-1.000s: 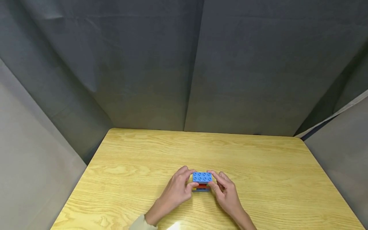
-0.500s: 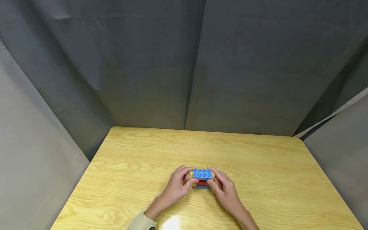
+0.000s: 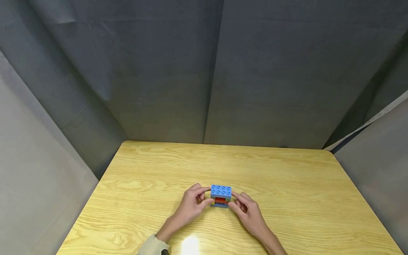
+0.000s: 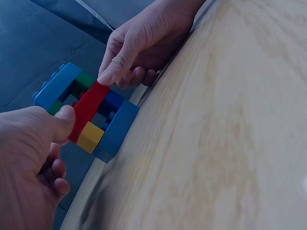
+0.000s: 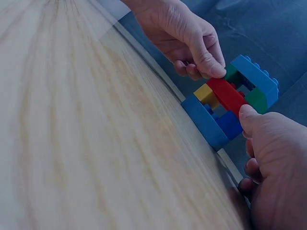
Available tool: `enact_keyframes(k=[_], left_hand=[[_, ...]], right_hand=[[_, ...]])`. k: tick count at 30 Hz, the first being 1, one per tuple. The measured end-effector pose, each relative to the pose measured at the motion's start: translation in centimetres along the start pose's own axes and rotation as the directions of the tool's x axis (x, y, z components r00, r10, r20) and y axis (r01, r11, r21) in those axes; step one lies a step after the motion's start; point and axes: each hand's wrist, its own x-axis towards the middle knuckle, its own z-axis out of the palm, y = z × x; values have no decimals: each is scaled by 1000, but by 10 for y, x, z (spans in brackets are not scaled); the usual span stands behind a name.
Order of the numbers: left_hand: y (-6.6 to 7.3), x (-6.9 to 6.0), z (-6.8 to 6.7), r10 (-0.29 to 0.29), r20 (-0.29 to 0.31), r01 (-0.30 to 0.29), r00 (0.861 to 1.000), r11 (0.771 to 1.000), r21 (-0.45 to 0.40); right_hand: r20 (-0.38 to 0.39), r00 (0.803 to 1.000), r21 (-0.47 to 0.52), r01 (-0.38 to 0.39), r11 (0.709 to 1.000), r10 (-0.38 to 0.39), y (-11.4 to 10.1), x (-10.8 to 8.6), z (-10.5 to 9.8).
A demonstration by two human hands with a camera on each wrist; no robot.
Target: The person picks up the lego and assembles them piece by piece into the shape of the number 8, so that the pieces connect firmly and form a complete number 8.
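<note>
A stack of toy building bricks (image 3: 220, 191) stands upright on the table in front of me. Its top is a long blue brick (image 5: 256, 79) with round studs, carried by two green bricks (image 4: 84, 80). Below them lies a long red brick (image 5: 227, 96), then a yellow brick (image 4: 90, 137) and a darker blue brick (image 5: 229, 124). Another long blue brick (image 4: 117, 132) forms the base. My left hand (image 3: 190, 205) grips the stack's left end, its thumb on the red brick. At the right end my right hand (image 3: 250, 214) grips it likewise. The index fingertips are partly hidden.
The wood-grained table (image 3: 143, 170) extends around the stack on all sides. Dark grey curtains (image 3: 159, 78) rise behind its far edge. Paler grey panels (image 3: 35, 170) flank it at left and right. A light sleeve (image 3: 153, 246) covers my left forearm.
Both hands have slipped from the top blue brick's corners to lower on the stack's ends, spreading slightly apart. More of the stack's front shows now, and the stack appears slightly farther left.
</note>
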Motion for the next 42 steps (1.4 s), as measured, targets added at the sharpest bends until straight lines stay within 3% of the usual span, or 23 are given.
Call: enact_keyframes(k=[14, 21, 31, 38, 42], left_hand=[[-3, 0, 5, -17, 37, 18, 999, 999, -40], [-2, -1, 10, -16, 10, 16, 1000, 999, -37], [1, -1, 22, -23, -105, 19, 994, 999, -41], [0, -5, 26, -63, -111, 58, 992, 997, -44], [-1, -6, 28, -57, -128, 51, 990, 998, -46]], right_hand=[[-23, 999, 31, -35, 999, 36, -8, 0, 0], [-39, 998, 19, -40, 999, 41, -8, 0, 1], [-63, 998, -119, -3, 993, -4, -6, 0, 5], [-63, 998, -179, 15, 984, -27, -6, 0, 10], [-42, 998, -279, 34, 960, -48, -8, 1, 13]])
